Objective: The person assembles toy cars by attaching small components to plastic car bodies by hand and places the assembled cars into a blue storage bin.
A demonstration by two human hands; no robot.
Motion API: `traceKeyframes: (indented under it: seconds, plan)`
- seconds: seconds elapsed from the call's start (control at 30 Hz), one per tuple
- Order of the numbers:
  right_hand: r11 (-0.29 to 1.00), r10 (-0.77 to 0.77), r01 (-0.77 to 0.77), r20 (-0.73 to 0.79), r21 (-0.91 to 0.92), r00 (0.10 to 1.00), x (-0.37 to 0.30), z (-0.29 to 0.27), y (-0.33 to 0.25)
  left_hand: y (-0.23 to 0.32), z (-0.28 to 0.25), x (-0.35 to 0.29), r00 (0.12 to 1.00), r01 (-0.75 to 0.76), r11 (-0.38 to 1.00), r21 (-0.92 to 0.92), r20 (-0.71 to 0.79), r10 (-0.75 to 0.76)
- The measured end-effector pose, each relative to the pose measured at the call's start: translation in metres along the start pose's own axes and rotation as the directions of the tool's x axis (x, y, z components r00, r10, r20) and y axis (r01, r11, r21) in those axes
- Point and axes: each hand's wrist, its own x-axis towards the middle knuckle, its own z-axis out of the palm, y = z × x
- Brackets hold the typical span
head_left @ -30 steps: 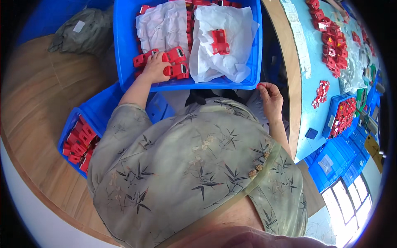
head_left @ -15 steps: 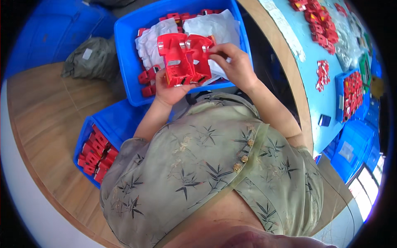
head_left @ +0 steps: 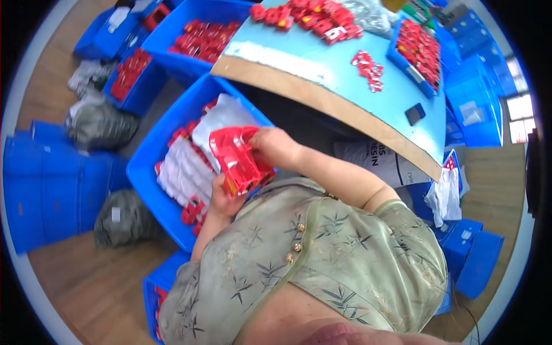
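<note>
In front of my chest, over a large blue bin (head_left: 150, 190), I hold a hollow red moulded plastic shell (head_left: 231, 152) with small white and yellow markings. My left hand (head_left: 225, 200) is closed round its lower end, the thumb along its side. My right hand (head_left: 277, 147) has its fingers bent in against the upper right edge, and the fingertips are partly hidden behind the shell. Below, the bin holds more red plastic parts (head_left: 193, 211) and crumpled white sheets (head_left: 183, 168).
A light blue table (head_left: 322, 63) with a wooden edge stands ahead to the right. On it are red parts (head_left: 310, 16), small red pieces (head_left: 368, 70), a filled blue tray (head_left: 434, 86) and a dark small box (head_left: 414, 114). Grey sacks (head_left: 123, 221) and blue bins (head_left: 57, 184) lie left.
My view has swung to the right, so more of the table shows. The red shell has tilted and turned between my hands, and both hands still hold it.
</note>
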Motion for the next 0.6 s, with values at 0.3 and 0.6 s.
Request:
traceKeyframes:
  seconds: [0.3,0.6]
  plan:
    - [0.966,-0.068,-0.087,-0.564,-0.244,0.823,-0.031,-0.027,0.000,0.000,0.038,0.042,0.997,0.081,0.986,0.146,0.010,-0.083]
    - [0.991,0.116,-0.079,-0.414,0.106,0.903,-0.048,-0.048,0.021,-0.012,0.092,0.066,0.977,0.137,0.990,0.029,0.161,-0.140]
